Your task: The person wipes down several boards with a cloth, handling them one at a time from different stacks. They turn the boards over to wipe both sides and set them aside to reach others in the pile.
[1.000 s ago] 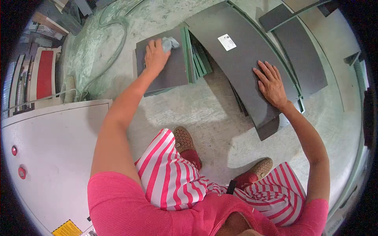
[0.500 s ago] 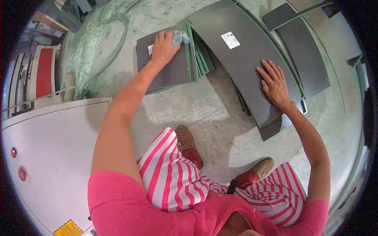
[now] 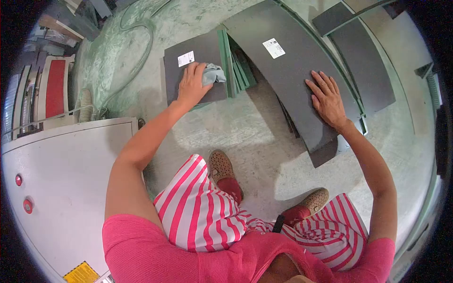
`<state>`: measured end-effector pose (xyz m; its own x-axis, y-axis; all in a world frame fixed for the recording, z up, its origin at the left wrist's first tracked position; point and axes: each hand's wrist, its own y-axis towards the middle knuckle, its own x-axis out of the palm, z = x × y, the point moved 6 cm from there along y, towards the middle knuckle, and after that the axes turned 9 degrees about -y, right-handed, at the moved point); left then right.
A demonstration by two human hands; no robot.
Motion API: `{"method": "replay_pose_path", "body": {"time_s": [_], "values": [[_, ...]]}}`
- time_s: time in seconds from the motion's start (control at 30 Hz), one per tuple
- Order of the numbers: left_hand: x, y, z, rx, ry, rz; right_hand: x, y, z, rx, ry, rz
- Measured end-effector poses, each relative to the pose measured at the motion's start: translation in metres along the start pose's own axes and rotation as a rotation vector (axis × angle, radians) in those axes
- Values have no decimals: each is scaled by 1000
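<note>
In my left hand (image 3: 191, 86) is a bunched grey-blue cloth (image 3: 213, 75), pressed on the face of a dark grey panel (image 3: 174, 78) with green edges. A white label (image 3: 186, 58) on that panel shows just above my fingers. More green-edged panels (image 3: 241, 78) fan out beneath it. My right hand (image 3: 328, 100) lies flat, fingers spread, on a long dark panel (image 3: 288, 80) with a curved edge. This one carries a white label (image 3: 273, 48) too, farther up from my hand.
A white machine cabinet (image 3: 71, 179) with red buttons stands at the left. Another dark panel (image 3: 365, 66) leans at the right. A hose (image 3: 141, 59) runs over the concrete floor (image 3: 226, 127). Boards (image 3: 54, 89) stand at the far left.
My left hand has moved down the panel toward me with the cloth, uncovering the white label. My right hand stays in nearly the same place.
</note>
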<state>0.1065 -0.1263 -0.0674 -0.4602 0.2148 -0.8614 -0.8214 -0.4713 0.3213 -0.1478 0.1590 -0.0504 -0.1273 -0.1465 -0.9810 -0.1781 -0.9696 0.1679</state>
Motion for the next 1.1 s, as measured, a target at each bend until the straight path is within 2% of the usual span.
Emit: {"method": "replay_pose_path", "body": {"time_s": [0.07, 0.13, 0.27, 0.3, 0.37, 0.43, 0.5, 0.57, 0.6, 0.67, 0.7, 0.73, 0.83, 0.87, 0.93, 0.97, 1.0, 1.03, 1.1], "values": [[-5, 10, 8, -69, -84, -47, -2, 0, -1, -2, -6, 11], [-10, 46, 34, 43, -195, 59, -4, 1, -2, -4, -5, 9], [34, 119, 70, 214, -192, 26, 2, 2, 0, -5, -25, -7], [48, 134, 69, 216, -200, 26, 3, 2, 1, -2, -31, -12], [85, 159, 62, 156, 16, -25, 6, 3, 2, -1, -6, -22], [90, 168, 77, 107, -16, 39, 10, 4, 5, 8, 15, -16], [98, 156, 93, -4, 17, -67, 10, 0, 10, 19, 44, -5], [105, 129, 124, 84, 0, -107, 8, -2, 26, 219, 565, 61], [109, 110, 143, 111, -26, -149, 11, -6, 29, 220, 572, 61], [110, 62, 184, 297, -116, -309, 9, -7, 39, 267, 655, 139], [106, 38, 203, 471, -138, -264, 7, -6, 38, 260, 659, 142], [105, 19, 219, 529, -176, -332, 4, -6, 37, 255, 670, 146], [96, 16, 229, 587, -275, -308, -1, -4, 35, 238, 667, 158], [101, 33, 218, 520, -202, -351, -2, -3, 36, 233, 648, 168], [105, 76, 177, 369, -197, -272, 2, -4, 36, 240, 634, 162], [102, 99, 158, 282, -61, -237, 5, -4, 36, 245, 623, 156], [105, 127, 132, 112, 8, -169, 6, -5, 36, 250, 620, 156], [113, 147, 100, 177, 54, -19, 7, -5, 35, 260, 606, 141], [110, 172, 81, 102, 42, 9, 11, -5, 33, 271, 593, 124]]}}
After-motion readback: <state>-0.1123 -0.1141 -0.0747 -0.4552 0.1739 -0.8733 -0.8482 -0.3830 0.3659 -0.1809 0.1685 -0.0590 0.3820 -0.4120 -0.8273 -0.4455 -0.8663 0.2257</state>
